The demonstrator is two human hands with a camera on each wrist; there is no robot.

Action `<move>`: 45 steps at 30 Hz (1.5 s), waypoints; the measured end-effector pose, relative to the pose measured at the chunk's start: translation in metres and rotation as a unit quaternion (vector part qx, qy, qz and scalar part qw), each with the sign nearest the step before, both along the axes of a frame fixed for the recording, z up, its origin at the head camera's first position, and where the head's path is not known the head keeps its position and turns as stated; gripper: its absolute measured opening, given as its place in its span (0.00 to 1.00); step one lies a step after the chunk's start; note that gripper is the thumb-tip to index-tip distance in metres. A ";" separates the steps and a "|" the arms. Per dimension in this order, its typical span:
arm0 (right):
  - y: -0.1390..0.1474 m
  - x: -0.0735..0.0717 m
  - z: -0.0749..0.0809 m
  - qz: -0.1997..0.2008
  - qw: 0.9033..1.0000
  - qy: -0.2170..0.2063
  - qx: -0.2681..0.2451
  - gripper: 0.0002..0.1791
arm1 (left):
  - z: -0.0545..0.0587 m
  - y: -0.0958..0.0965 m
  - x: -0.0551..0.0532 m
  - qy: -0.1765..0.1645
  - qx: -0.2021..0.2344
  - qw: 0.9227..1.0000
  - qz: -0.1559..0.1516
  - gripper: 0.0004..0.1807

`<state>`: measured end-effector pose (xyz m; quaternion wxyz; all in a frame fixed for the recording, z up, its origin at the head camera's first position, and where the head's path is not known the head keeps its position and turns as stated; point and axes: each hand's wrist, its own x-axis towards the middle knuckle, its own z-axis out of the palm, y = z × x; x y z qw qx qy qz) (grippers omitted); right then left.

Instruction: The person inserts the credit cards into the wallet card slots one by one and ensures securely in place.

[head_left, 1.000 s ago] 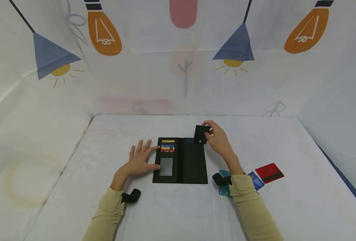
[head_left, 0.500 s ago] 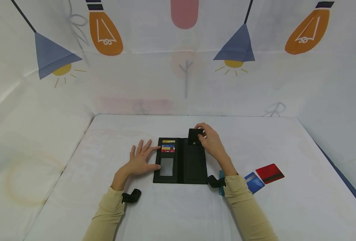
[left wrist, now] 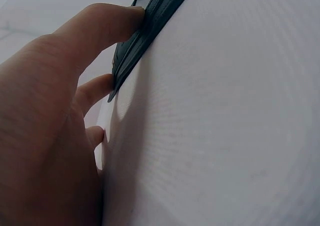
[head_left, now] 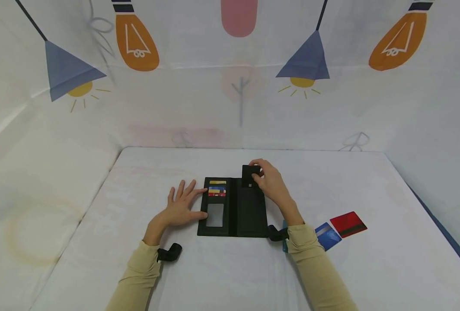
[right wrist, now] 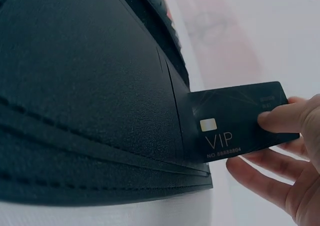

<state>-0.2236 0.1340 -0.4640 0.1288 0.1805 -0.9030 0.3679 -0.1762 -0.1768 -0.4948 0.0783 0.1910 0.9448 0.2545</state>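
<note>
A black wallet [head_left: 252, 211] lies spread out on the table, cards showing in the slots of its left panel above a clear window [head_left: 215, 215]. With fingers spread, my left hand [head_left: 178, 211] rests at its left edge; in the left wrist view the thumb [left wrist: 127, 21] presses on that edge. My right hand [head_left: 272, 185] pinches a black VIP card [right wrist: 235, 123] between thumb and fingers. The card stands at the top edge of the right panel, chip end toward the wallet. Whether its end is inside the pocket, I cannot tell.
Right of the wallet lie a red card [head_left: 348, 223] and a blue card [head_left: 328, 236]. A teal card [head_left: 285, 246] is mostly hidden under the right forearm. A printed white cloth wall [head_left: 199, 103] rises behind the table.
My right hand has moved left with the black card, from the wallet's top right corner to the middle of the right panel's top edge. The left hand has stayed put.
</note>
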 end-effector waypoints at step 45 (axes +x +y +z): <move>0.009 -0.025 -0.009 0.016 0.990 -0.131 0.047 0.31 | -0.001 0.001 -0.002 -0.008 -0.009 1.000 0.005 0.44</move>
